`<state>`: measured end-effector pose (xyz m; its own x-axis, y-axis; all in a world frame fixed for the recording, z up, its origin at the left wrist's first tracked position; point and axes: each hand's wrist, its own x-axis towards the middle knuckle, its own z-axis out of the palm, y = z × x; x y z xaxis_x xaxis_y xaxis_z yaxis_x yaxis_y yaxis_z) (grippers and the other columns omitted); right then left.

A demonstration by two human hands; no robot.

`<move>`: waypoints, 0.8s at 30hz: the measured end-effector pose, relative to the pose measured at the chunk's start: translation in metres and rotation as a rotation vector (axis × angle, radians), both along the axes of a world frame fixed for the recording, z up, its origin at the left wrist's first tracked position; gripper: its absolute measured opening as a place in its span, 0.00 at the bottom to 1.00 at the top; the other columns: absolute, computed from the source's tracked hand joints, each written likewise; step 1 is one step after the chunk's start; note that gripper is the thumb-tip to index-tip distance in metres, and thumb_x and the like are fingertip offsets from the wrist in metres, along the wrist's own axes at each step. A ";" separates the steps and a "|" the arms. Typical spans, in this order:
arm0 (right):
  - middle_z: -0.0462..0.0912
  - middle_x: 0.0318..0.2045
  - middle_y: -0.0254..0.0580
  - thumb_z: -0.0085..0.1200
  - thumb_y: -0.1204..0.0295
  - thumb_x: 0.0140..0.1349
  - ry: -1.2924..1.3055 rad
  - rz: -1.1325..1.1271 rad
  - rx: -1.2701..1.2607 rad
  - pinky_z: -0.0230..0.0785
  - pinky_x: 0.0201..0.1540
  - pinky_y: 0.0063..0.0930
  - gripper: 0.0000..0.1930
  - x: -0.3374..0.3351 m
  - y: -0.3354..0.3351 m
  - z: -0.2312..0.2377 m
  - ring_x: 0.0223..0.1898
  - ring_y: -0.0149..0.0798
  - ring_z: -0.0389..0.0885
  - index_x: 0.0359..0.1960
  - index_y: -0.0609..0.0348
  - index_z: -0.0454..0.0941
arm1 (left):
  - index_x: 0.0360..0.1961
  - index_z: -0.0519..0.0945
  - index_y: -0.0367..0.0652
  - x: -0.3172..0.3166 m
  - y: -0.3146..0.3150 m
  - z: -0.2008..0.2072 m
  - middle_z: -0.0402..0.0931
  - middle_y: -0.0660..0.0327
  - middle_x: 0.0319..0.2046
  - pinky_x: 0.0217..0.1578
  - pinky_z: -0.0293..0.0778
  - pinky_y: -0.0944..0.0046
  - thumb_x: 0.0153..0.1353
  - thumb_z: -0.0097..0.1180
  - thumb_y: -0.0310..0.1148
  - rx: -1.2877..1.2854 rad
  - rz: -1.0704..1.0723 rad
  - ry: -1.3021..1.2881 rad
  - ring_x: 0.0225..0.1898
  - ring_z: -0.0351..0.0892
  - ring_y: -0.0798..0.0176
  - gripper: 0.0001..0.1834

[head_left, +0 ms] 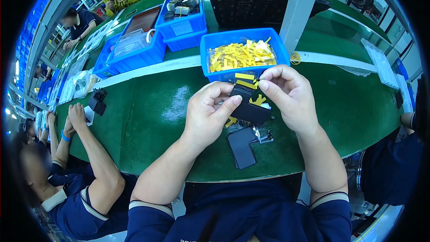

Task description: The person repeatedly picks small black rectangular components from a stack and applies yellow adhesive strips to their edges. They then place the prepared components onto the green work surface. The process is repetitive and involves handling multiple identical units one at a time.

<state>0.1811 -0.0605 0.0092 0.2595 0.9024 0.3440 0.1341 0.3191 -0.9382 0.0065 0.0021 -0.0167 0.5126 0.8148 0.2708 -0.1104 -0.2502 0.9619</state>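
Observation:
My left hand (204, 112) grips a black L-shaped flat piece (256, 114) between thumb and fingers, over the green table. Along the upper end of that piece lies a yellow strip (245, 84). My right hand (291, 96) has thumb and forefinger pinched together at the strip's right end, seemingly on its tip. Loose yellow strips (258, 101) lie behind the held piece, partly hidden by it. Nearer to me, another dark L-shaped piece (242, 148) rests on the table, with small silvery parts (265, 138) at its right side.
A blue bin (205, 58) full of yellow strips stands just beyond my hands. More blue bins (181, 30) are at the back left, and a grey post (302, 9) rises at the back right. At my left a co-worker's hands (77, 115) work near black pieces (97, 101).

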 end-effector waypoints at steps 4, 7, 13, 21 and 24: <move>0.77 0.28 0.32 0.56 0.78 0.54 0.080 0.076 -0.008 0.67 0.37 0.21 0.03 0.003 0.000 0.000 0.32 0.25 0.74 0.29 0.62 0.75 | 0.37 0.76 0.33 0.001 -0.002 0.004 0.75 0.60 0.35 0.37 0.75 0.70 0.57 0.57 0.26 -0.060 -0.063 -0.059 0.36 0.78 0.68 0.08; 0.76 0.27 0.31 0.56 0.78 0.54 0.147 0.155 0.006 0.66 0.35 0.18 0.03 0.004 -0.002 0.000 0.30 0.23 0.73 0.28 0.62 0.74 | 0.38 0.76 0.33 0.000 -0.003 0.007 0.76 0.61 0.35 0.38 0.74 0.71 0.58 0.56 0.26 -0.117 -0.146 -0.070 0.36 0.78 0.70 0.08; 0.74 0.26 0.28 0.57 0.77 0.54 0.239 0.257 -0.022 0.65 0.35 0.16 0.05 0.008 -0.001 0.004 0.29 0.21 0.71 0.32 0.62 0.76 | 0.39 0.76 0.33 -0.001 -0.002 0.010 0.78 0.61 0.35 0.39 0.73 0.72 0.59 0.55 0.26 -0.257 -0.269 -0.166 0.36 0.77 0.72 0.09; 0.82 0.34 0.38 0.59 0.77 0.54 0.141 0.256 -0.005 0.69 0.40 0.19 0.09 0.011 -0.001 0.008 0.35 0.27 0.78 0.37 0.63 0.82 | 0.40 0.76 0.33 -0.002 -0.002 0.011 0.78 0.60 0.35 0.40 0.73 0.72 0.60 0.54 0.25 -0.230 -0.263 -0.183 0.36 0.77 0.72 0.08; 0.82 0.32 0.39 0.59 0.78 0.53 0.123 0.225 -0.013 0.70 0.40 0.20 0.07 0.011 0.000 0.006 0.33 0.28 0.78 0.34 0.64 0.82 | 0.40 0.76 0.33 -0.002 -0.003 0.011 0.78 0.60 0.36 0.40 0.74 0.72 0.60 0.54 0.25 -0.206 -0.225 -0.148 0.37 0.77 0.72 0.08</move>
